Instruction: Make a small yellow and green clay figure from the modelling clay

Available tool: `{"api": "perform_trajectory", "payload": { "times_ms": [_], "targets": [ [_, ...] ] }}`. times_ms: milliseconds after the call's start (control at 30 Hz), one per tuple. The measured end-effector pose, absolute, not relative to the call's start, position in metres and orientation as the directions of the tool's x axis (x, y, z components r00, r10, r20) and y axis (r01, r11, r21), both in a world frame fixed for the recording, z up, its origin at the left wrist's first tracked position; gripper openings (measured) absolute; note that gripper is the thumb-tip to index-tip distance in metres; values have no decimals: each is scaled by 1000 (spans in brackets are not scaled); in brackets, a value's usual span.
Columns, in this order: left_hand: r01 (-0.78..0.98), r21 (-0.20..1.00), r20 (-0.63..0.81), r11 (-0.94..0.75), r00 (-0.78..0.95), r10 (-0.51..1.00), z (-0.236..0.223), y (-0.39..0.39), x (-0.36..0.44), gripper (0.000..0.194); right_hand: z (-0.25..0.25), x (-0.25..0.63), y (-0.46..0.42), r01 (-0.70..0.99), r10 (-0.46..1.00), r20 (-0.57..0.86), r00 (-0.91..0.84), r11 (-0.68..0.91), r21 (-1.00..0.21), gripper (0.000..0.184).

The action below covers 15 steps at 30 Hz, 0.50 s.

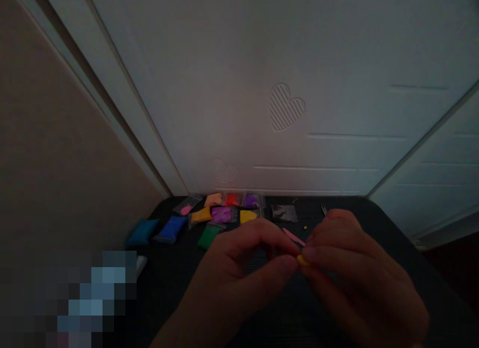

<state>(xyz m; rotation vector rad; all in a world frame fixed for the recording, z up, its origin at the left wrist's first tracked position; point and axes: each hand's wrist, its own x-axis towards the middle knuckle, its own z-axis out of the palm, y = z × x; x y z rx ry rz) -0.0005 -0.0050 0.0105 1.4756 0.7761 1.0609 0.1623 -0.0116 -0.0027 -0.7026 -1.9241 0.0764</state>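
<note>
A small yellow piece of modelling clay (302,260) sits between the fingertips of both hands, above the dark table. My right hand (359,278) is closed, thumb and fingers pinching the clay and covering much of it. From the left, my left hand (243,278) meets it with thumb and index fingertips pressed close together at the clay's edge. Just behind the fingertips lies a pink modelling tool (294,236), partly hidden by my right hand. A tiny yellow bit (305,227) rests on the table beyond it.
Packets of coloured clay line the table's back left, among them a green packet (208,236), a blue packet (171,229) and a teal packet (142,232). A clear bag (284,213) and metal tips (324,208) lie farther right. A white panel (239,113) rises behind.
</note>
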Motion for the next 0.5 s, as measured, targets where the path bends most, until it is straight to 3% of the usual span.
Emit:
{"api": "perform_trajectory", "payload": {
  "times_ms": [267,500],
  "targets": [
    [-121,983,177,-141,373,911,9,-5,-1,7,-6,165,-13,335,517,808,-284,843,-421,32],
    [-137,981,185,-138,447,875,10,-2,-3,4,-3,164,-16,294,549,790,-272,829,-475,25]
  ]
}}
